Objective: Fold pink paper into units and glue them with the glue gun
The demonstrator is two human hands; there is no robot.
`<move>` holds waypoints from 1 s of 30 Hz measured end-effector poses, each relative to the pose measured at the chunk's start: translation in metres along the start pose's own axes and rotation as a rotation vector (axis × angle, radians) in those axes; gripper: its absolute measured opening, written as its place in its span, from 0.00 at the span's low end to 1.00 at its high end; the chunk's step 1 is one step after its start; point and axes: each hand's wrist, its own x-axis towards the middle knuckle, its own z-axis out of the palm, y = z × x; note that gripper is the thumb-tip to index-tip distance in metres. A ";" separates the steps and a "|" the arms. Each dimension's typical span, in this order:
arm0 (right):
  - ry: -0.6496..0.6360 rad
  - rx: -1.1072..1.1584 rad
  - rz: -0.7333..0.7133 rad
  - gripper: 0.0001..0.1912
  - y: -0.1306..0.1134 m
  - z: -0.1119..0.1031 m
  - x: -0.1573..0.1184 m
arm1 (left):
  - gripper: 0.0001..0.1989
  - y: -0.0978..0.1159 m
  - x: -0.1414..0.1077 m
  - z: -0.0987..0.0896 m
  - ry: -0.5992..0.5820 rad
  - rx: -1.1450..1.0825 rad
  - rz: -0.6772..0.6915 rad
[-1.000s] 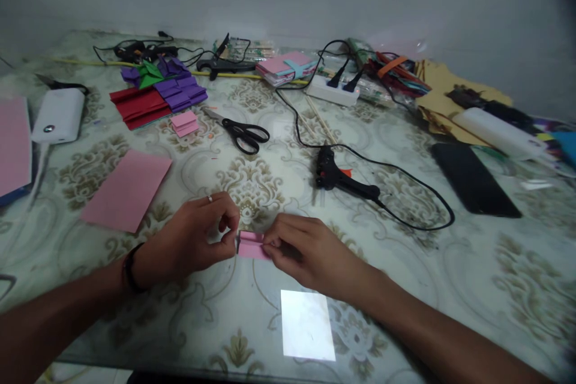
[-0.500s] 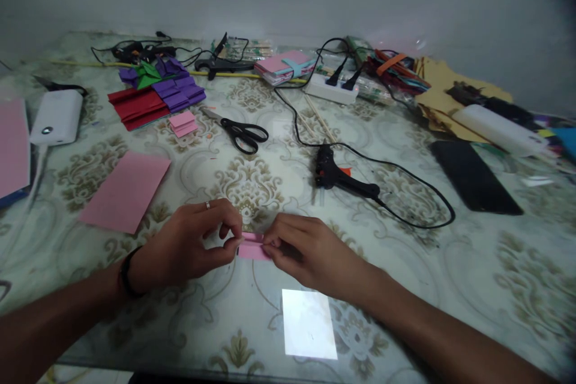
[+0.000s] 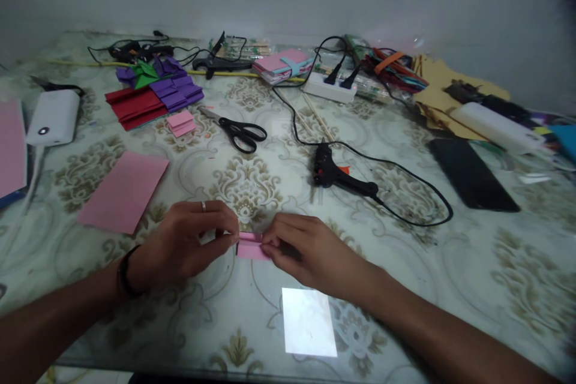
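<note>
A small piece of folded pink paper [image 3: 250, 249] lies on the table in front of me, a raised crease running across it. My left hand [image 3: 191, 240], with a ring and a dark wristband, pinches the left end of that crease between thumb and index finger. At the right end, my right hand [image 3: 303, 249] pinches the same crease; its fingers hide that corner. Further left rests a flat sheet of pink paper [image 3: 125, 193]. Beyond it sits another small pleated pink paper [image 3: 181, 123], close to the black-handled scissors [image 3: 240, 133].
A black glue gun [image 3: 342, 174] lies right of centre, its cord looping to a white power strip [image 3: 324, 89]. A phone [image 3: 472, 174] is at the right, a white power bank [image 3: 54, 118] at the left. Red pleated paper [image 3: 135, 107] and purple pleated paper [image 3: 177, 93] lie at the back left.
Both hands keep their pinch on the folded pink paper. The left fingers have closed up slightly. The whole view has shifted a little.
</note>
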 end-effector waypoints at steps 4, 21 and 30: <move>0.002 -0.003 0.016 0.05 -0.001 -0.001 0.000 | 0.06 -0.003 0.000 -0.003 0.010 -0.005 -0.035; 0.013 0.148 0.145 0.05 -0.008 -0.003 0.000 | 0.23 -0.007 0.002 -0.003 0.007 0.149 -0.275; -0.048 0.163 -0.026 0.17 -0.007 -0.002 0.001 | 0.08 -0.013 -0.005 0.014 -0.129 0.157 -0.101</move>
